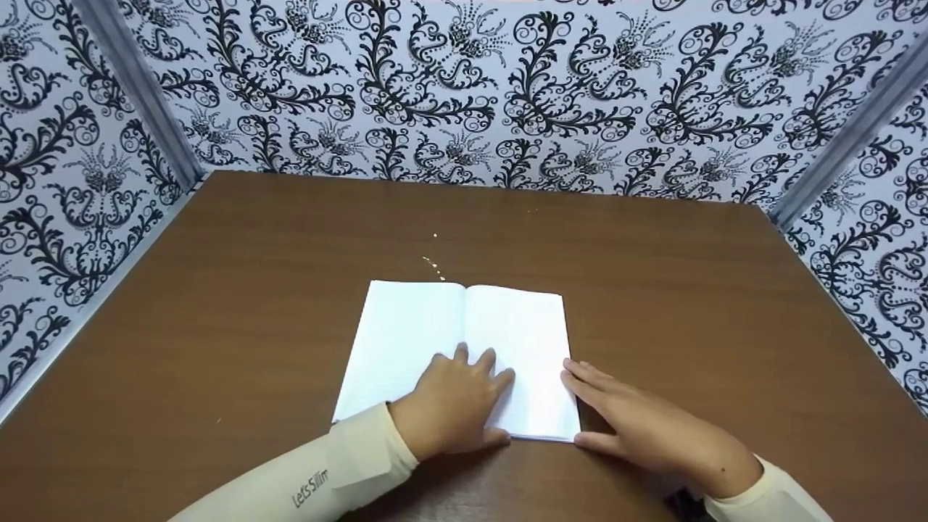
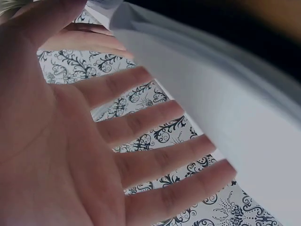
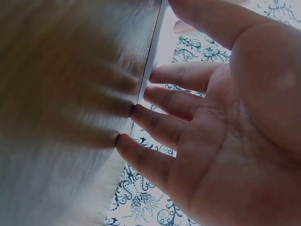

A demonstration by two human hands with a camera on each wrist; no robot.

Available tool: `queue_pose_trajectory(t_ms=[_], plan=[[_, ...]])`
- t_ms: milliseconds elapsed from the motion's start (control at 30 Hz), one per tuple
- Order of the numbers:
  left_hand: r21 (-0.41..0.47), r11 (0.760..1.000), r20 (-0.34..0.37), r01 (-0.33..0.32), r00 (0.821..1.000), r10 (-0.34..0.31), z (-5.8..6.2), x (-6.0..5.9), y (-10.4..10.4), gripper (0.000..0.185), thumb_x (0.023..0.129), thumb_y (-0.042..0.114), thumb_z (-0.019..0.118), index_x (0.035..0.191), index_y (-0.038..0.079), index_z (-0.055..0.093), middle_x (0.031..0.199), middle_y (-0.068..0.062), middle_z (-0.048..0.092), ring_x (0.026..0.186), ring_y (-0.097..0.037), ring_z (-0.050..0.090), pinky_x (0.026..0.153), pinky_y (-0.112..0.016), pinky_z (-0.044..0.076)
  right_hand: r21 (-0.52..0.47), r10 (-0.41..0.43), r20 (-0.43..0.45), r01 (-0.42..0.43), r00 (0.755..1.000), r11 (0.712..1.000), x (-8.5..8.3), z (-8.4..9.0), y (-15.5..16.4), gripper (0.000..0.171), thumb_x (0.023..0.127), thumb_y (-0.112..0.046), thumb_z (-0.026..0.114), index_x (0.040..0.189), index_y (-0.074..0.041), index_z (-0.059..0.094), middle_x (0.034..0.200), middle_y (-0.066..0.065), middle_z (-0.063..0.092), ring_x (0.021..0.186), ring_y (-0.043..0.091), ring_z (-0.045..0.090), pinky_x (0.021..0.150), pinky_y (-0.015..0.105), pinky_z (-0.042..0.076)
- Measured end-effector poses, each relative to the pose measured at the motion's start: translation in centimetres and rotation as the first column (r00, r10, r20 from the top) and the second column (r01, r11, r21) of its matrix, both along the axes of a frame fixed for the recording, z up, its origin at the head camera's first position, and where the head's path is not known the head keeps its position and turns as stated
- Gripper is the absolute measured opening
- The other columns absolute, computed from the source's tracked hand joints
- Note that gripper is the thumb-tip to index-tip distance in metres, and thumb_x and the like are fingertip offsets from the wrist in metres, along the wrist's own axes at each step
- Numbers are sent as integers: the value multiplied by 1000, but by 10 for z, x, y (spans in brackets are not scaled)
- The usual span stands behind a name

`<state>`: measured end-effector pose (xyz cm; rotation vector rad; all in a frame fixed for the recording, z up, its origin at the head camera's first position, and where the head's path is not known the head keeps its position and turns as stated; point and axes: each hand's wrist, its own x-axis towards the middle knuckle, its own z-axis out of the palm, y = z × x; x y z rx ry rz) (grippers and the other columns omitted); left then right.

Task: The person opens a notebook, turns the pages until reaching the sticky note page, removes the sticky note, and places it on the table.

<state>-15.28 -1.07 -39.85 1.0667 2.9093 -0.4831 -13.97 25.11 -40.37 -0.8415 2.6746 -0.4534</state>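
Note:
A notebook [image 1: 413,319] with white, faintly lined pages lies open on the brown table, its fold running away from me. Spread fingers of my left hand [image 1: 458,399] touch the pages near the fold, and its thumb is at the front edge. In the left wrist view those fingers [image 2: 160,160] are straight, their tips against the white paper [image 2: 225,113]. My right hand [image 1: 645,428] lies beside the notebook's right edge, fingertips at that edge and thumb by the near right corner. The right wrist view shows its fingers [image 3: 155,122] extended, with tips on the tabletop.
The brown tabletop [image 1: 254,290] stretches out around the notebook. Small pale specks [image 1: 433,264] lie just beyond its far edge. Patterned black-and-white panels [image 1: 449,87] enclose the table at the back and both sides. A small dark object [image 1: 685,504] shows under the right wrist.

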Motion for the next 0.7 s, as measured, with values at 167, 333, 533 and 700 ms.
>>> queue_pose_trajectory(t_ms=[167,333,533,700], plan=[[-15,1000,78,-21,997,22,3,-3,-2,74,88,73,50,147,27,48,148,-6,52,129,-37,58,88,-47,57,10,-15,-3,15,1000,1000,0,0,0,81,97,-53,56,157,-6,28,165,14,23,151,36,27,113,58,32],[36,999,62,-8,998,6,5,-3,-5,65,91,68,52,140,25,54,133,-5,60,115,-33,65,80,-45,57,8,-18,-18,18,1000,1000,1,1,0,85,96,-54,56,156,-1,27,166,17,20,152,39,21,114,60,29],[109,993,-17,50,999,-48,5,0,-6,48,91,58,59,120,20,63,103,-4,68,85,-27,69,65,-40,55,-1,-34,-37,34,999,999,3,1,1,88,96,-53,58,156,3,24,164,22,20,152,40,21,115,59,28],[147,984,-79,102,993,-91,4,1,-8,32,90,48,62,100,19,67,85,-2,65,68,-22,63,54,-36,51,-2,-62,-21,62,998,998,3,1,1,91,95,-54,59,156,4,24,164,22,20,152,40,21,115,59,28]])
